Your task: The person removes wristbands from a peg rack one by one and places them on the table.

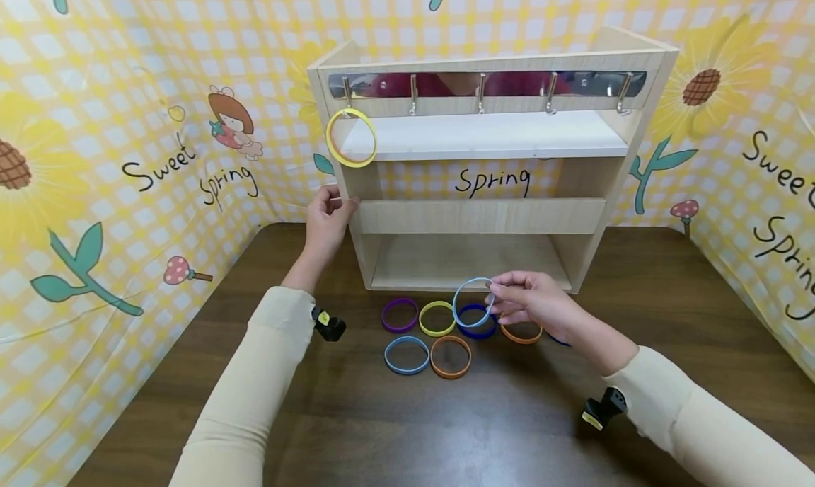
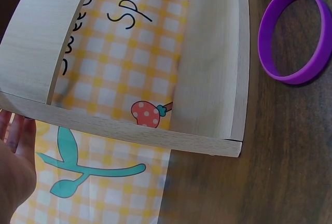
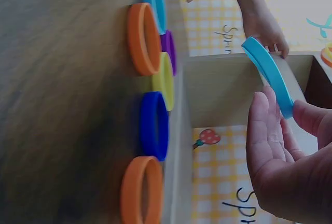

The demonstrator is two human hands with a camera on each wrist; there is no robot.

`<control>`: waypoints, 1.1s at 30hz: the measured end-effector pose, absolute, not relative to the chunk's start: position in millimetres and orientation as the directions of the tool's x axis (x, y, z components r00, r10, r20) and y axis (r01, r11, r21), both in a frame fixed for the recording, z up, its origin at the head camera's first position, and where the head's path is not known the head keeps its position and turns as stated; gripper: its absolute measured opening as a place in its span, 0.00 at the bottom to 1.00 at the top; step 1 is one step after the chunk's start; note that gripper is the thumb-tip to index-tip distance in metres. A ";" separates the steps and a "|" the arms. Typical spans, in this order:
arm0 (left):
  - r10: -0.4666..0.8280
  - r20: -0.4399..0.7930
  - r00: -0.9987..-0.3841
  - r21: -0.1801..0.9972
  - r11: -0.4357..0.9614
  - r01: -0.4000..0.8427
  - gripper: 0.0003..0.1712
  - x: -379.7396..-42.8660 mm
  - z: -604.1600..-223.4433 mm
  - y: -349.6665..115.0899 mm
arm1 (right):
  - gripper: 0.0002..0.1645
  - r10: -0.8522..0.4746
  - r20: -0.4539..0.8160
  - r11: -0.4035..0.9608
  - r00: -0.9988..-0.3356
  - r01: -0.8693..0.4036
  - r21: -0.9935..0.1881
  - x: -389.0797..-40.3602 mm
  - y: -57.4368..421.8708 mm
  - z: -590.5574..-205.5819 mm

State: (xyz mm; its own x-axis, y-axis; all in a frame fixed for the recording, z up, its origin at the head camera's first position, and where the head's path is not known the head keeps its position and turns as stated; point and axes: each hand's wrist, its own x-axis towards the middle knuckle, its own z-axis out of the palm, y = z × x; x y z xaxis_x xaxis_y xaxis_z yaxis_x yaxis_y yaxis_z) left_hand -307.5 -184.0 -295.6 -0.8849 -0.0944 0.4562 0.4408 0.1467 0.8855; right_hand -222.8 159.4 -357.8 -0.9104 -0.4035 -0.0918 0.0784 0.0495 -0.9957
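Note:
My right hand (image 1: 531, 299) pinches a light blue wristband (image 1: 456, 299) between thumb and fingers, raised above the table in front of the wooden shelf (image 1: 477, 216). In the right wrist view the same light blue wristband (image 3: 270, 73) stands edge-on at the fingertips of the right hand (image 3: 290, 156). My left hand (image 1: 327, 218) grips the shelf's left side panel, thumb at the front edge; part of its fingers is hidden. A yellow wristband (image 1: 330, 147) hangs from the leftmost hook (image 1: 347, 90), with an orange edge showing behind it.
Several wristbands lie before the shelf: purple (image 1: 400, 330), yellow (image 1: 436, 334), dark blue (image 1: 477, 335), light blue (image 1: 407, 371), orange (image 1: 451, 376) and another orange (image 1: 521, 341). A metal hook rail (image 1: 446, 83) spans the shelf top. Patterned cloth (image 1: 191, 98) surrounds the table (image 1: 407, 437).

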 end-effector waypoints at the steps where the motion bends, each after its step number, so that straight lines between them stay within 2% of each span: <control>1: -0.095 0.457 -0.885 0.885 0.148 0.441 0.20 -307.5 -295.6 -183.9 | 0.17 -0.404 -0.099 0.057 -0.910 0.083 -0.995 -222.1 160.9 -359.8; 15: -0.100 0.461 -0.882 0.885 0.134 0.447 0.19 -309.5 -296.7 -184.0 | 0.25 -0.417 -0.166 0.117 -0.894 0.128 -0.985 -214.0 177.2 -384.5; 33: -0.096 0.469 -0.878 0.880 0.142 0.454 0.19 -309.8 -296.8 -184.7 | 0.24 -0.429 -0.256 0.203 -0.866 0.184 -0.962 -201.3 181.8 -400.9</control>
State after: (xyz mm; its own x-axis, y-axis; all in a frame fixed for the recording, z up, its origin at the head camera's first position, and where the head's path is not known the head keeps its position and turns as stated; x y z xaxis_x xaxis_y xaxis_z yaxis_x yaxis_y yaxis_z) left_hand -309.8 -184.7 -296.8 -0.8782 -0.0959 0.4686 0.4538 0.1425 0.8796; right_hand -201.3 181.8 -400.9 -0.8662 -0.4291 -0.2562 0.1839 0.2030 -0.9618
